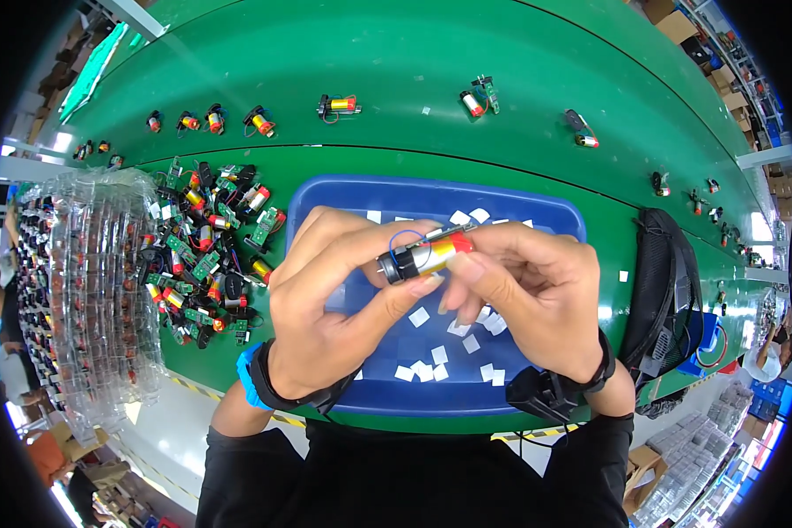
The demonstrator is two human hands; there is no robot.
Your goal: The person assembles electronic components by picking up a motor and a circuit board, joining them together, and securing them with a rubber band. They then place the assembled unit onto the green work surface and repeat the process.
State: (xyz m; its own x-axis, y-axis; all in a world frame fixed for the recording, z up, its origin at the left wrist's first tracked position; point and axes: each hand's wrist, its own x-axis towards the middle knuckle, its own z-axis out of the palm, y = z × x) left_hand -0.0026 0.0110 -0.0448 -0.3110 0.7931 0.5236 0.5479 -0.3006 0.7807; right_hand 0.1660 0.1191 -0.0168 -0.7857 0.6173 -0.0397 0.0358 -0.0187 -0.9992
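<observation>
Pinching wired cylinder near black end with left hand, red end with right hand | holding between both (probably for steadiness), above blue tray | having similar parts leftward, seemingly for reach

two hands, one held component, one blue tray

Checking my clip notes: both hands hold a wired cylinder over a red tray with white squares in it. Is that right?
The tray is blue, not red, as the head view shows; the left hand and right hand hold the wired cylinder over it, white squares inside.
</observation>
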